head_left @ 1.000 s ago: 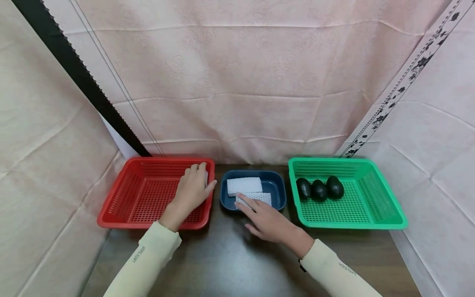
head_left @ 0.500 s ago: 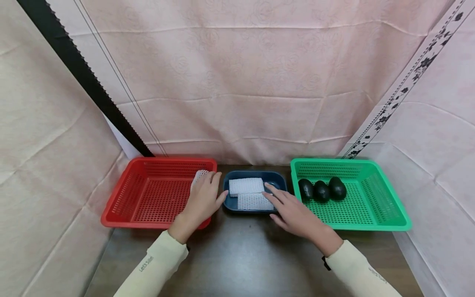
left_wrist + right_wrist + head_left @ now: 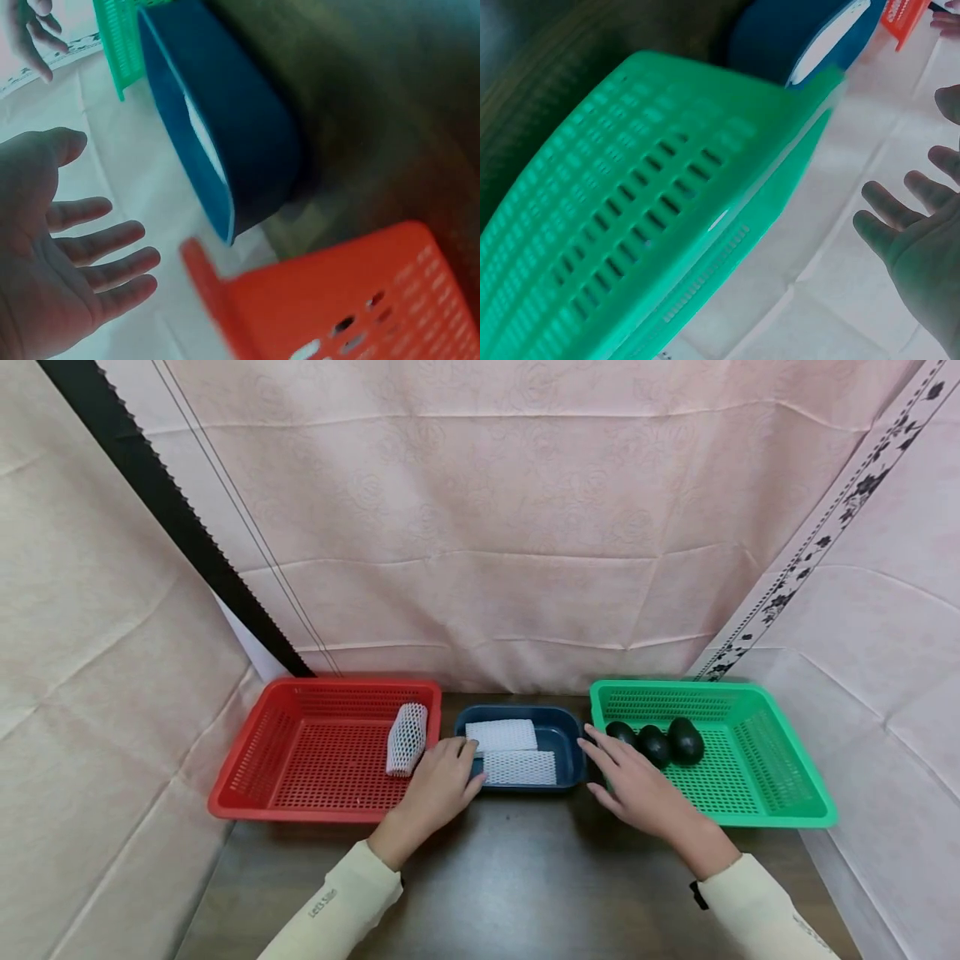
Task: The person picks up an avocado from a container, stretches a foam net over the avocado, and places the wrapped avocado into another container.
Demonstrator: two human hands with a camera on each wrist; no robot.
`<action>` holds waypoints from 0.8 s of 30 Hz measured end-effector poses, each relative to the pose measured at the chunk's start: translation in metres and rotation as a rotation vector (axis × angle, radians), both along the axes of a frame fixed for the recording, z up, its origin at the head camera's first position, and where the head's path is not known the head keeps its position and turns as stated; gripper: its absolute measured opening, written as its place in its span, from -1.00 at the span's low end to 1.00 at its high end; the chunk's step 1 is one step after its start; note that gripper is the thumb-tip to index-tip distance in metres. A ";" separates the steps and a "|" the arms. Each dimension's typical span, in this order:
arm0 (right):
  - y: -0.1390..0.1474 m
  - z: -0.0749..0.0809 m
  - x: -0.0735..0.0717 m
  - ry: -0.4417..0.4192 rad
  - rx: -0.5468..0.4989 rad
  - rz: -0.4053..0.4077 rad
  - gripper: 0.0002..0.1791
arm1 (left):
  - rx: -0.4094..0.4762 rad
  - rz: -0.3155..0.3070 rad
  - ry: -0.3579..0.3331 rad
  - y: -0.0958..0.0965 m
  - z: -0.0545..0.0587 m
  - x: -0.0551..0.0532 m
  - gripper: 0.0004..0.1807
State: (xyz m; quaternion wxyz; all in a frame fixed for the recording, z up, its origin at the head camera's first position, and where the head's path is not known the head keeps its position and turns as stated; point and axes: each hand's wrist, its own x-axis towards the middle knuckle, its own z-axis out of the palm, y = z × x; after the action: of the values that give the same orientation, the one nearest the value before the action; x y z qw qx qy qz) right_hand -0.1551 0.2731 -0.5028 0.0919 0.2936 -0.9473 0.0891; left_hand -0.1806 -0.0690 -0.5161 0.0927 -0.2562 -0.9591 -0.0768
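My left hand [image 3: 442, 781], fingers extended and holding nothing, hovers between the red basket [image 3: 330, 760] and the blue tray [image 3: 569, 760]. In the red basket lies a bulging white foam net sleeve [image 3: 407, 739]; its contents are hard to make out. Two flat foam net sleeves, one behind [image 3: 501, 735] and one in front [image 3: 519, 768], lie in the tray. My right hand [image 3: 637, 789] is spread over the near left edge of the green basket [image 3: 735, 781] and grips nothing. Three dark, glossy avocado-like fruits [image 3: 686, 742] sit in that basket, one partly hidden by the hand.
A brown tabletop [image 3: 517, 877] carries the baskets and tray in a row. Pale cloth [image 3: 480, 527] hangs behind them and on both sides. The red basket's rim [image 3: 330, 262] and the tray's wall [image 3: 247, 112] stand close together in the left wrist view.
My left hand has let go of the filled net sleeve in the red basket and moved right to the tray's edge. My right hand has moved from the tray's sleeves rightward to the green basket.
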 end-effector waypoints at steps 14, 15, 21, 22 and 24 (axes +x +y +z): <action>0.037 -0.004 -0.006 0.028 -0.069 -0.065 -0.19 | -0.115 -0.075 0.053 0.017 -0.039 0.005 -0.47; 0.039 -0.003 -0.007 0.021 -0.071 -0.075 -0.19 | -0.119 -0.085 0.064 0.017 -0.041 0.005 -0.50; 0.052 -0.005 -0.008 -0.039 -0.075 -0.121 -0.23 | -0.153 -0.133 0.095 0.020 -0.051 0.003 -0.64; 0.054 -0.005 -0.009 -0.046 -0.075 -0.127 -0.24 | -0.158 -0.138 0.096 0.020 -0.052 0.003 -0.65; 0.058 -0.005 -0.010 -0.067 -0.076 -0.143 -0.25 | -0.165 -0.148 0.110 0.021 -0.055 0.003 -0.67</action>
State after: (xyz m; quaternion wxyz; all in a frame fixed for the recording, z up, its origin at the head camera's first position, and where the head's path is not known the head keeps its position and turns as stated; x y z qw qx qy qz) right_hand -0.1646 0.3308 -0.5081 0.0775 0.2184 -0.9643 0.1280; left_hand -0.1779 -0.0479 -0.5712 0.1181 -0.3367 -0.9341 0.0098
